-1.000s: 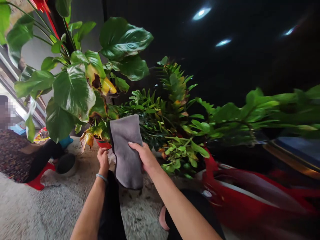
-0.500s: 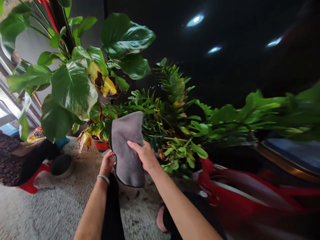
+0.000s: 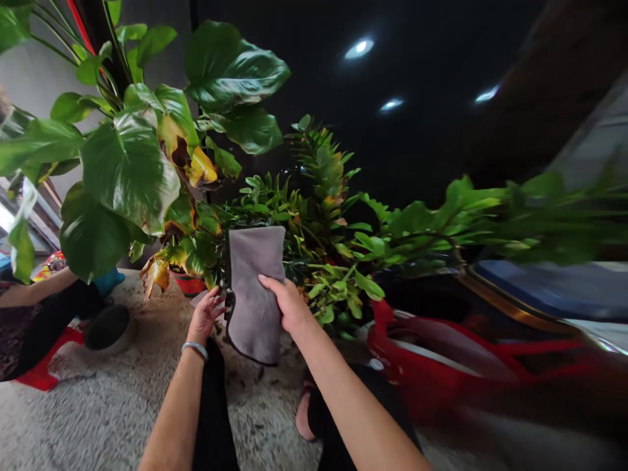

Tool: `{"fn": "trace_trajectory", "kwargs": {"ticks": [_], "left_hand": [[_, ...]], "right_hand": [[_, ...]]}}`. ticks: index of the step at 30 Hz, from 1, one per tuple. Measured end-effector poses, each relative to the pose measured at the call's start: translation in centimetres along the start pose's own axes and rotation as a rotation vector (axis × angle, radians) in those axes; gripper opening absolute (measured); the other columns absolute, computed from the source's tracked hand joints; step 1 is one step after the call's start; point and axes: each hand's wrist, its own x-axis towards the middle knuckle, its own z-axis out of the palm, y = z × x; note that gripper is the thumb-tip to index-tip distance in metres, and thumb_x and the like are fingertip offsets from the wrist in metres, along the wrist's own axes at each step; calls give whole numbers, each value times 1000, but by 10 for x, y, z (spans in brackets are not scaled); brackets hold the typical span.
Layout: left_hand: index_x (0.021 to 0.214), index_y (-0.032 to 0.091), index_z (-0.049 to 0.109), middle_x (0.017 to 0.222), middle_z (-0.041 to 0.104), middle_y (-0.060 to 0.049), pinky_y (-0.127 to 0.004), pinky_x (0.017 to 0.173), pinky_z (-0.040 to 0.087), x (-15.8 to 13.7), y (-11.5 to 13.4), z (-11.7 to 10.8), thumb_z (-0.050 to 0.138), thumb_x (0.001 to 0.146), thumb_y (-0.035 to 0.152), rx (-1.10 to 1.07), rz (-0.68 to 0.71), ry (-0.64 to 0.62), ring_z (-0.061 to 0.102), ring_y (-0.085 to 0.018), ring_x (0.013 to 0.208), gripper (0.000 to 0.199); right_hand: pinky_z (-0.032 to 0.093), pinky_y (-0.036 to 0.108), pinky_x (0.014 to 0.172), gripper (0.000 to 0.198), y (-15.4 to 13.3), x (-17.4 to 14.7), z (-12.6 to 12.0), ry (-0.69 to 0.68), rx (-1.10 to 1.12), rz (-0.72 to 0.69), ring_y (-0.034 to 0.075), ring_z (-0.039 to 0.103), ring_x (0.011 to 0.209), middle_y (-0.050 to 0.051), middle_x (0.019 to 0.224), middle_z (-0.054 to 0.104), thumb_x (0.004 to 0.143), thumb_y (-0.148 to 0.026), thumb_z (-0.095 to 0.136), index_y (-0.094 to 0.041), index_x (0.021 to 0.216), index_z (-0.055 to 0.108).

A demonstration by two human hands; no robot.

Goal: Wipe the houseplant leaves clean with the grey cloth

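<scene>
A grey plush cloth (image 3: 252, 268) with a dark trimmed edge hangs upright in front of me. Its right side is gripped by my right hand (image 3: 289, 306), the thumb lying across the front and the other fingers hidden behind. Just left of the cloth is my left hand (image 3: 206, 317), palm turned toward it, fingers spread and slightly bent, holding nothing I can see. A pale bracelet (image 3: 195, 350) circles my left wrist.
Leafy plants (image 3: 314, 216) stand close beyond the cloth, with a large-leaved one (image 3: 125, 157) at left. A red bag-like container (image 3: 432, 360) is at right. Another person sits on a red stool (image 3: 49, 363) at left, near a dark basin (image 3: 108, 329).
My left hand has come away from the cloth's edge and its fingers have spread. The cloth stays in my right hand and hangs straighter. The view has swung slightly right.
</scene>
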Motion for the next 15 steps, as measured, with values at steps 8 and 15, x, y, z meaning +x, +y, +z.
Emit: {"fn": "trace_trajectory", "kwargs": {"ticks": [8, 15], "left_hand": [[111, 18, 74, 102, 72, -8, -35, 88, 50, -2, 0, 1, 76, 67, 22, 10, 2, -4, 65, -24, 103, 45], [97, 19, 77, 111, 75, -8, -33, 85, 53, 6, -12, 3, 78, 64, 29, 14, 62, -60, 67, -25, 102, 35]], "right_hand": [[52, 32, 61, 29, 41, -63, -36, -31, -90, 250, 25, 68, 62, 4, 62, 73, 58, -41, 81, -17, 72, 74], [51, 29, 71, 37, 6, -8, 11, -84, -73, -17, 22, 68, 73, 2, 73, 76, 59, -38, 80, -15, 87, 74]]}}
